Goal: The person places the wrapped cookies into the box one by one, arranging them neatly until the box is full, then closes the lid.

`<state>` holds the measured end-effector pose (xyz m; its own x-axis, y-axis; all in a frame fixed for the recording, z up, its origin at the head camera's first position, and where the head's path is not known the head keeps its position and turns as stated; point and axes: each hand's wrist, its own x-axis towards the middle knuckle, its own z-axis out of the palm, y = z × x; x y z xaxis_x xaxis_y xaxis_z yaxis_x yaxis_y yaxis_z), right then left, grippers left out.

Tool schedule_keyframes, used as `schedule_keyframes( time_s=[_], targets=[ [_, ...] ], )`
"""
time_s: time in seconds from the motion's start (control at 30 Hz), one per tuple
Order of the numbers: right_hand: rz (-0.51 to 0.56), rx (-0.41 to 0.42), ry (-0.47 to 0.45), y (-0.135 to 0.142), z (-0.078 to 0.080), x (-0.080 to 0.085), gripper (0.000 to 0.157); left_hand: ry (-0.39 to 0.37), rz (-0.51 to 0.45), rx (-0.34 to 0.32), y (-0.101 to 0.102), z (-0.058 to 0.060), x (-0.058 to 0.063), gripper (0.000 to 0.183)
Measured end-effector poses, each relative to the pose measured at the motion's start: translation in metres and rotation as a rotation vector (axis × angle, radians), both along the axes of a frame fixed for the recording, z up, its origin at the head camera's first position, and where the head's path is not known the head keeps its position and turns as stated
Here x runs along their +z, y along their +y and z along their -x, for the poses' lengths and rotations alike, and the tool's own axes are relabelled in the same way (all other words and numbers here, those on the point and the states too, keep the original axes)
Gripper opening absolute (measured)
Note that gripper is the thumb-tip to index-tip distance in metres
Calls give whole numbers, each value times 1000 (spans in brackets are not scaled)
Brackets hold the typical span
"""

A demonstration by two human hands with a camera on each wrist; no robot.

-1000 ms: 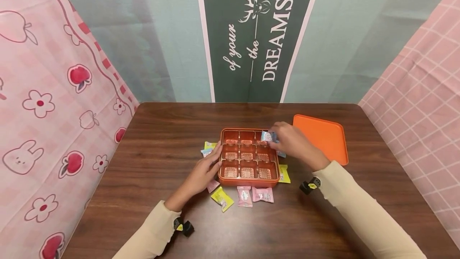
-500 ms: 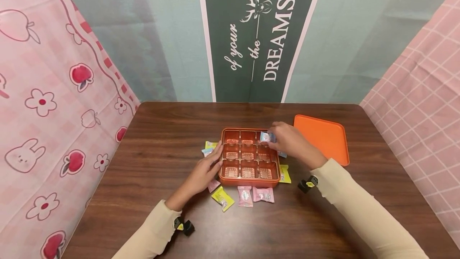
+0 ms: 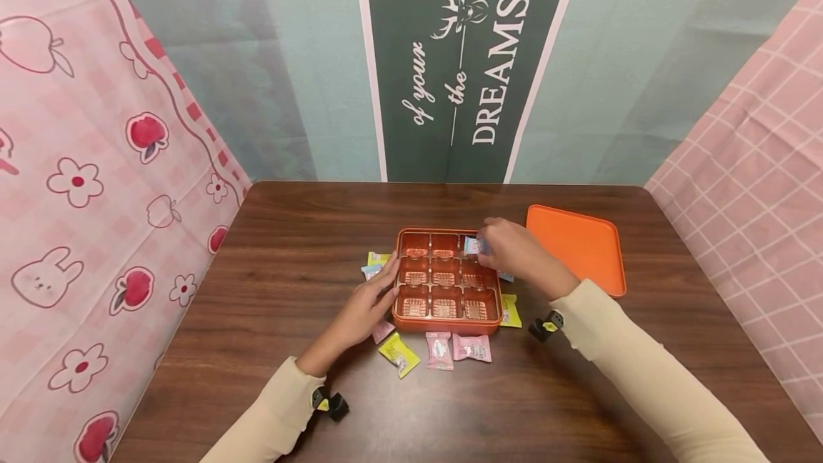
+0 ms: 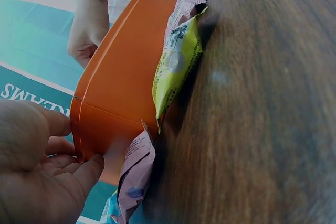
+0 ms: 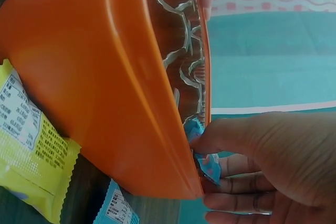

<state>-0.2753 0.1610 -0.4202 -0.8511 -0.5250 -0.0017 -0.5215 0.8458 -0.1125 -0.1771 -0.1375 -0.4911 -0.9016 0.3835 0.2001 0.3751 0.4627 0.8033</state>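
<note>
While left grip (image 3: 365, 309) rests unclenched against smooth orange box (image 3: 445, 327) (nine-celled) | right grip (image 3: 514, 250) pinches crinkled blue packet (image 3: 472, 245)

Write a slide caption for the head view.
Right hand pinches a blue packet at the back right of a divided orange box; left hand touches the box's left side.

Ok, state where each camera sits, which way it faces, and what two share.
Head: on the head, facing forward and down at the orange box; left hand, right hand and sleeved arms show.
Left wrist: on that wrist, low down, facing the box's near left corner; left hand close, right hand beyond.
Right wrist: on that wrist, facing the box's right wall; right hand pinches a blue packet, part of left hand beyond.
Head and right wrist share the pinched packet.
</note>
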Motion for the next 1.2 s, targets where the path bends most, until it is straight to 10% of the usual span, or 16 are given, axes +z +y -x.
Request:
schedule_keyframes(
  time_s=[1.2],
  targets=[
    [-23,84,59,-5,4,-9,21,-14,8,16,1,-1,0,53]
  ],
)
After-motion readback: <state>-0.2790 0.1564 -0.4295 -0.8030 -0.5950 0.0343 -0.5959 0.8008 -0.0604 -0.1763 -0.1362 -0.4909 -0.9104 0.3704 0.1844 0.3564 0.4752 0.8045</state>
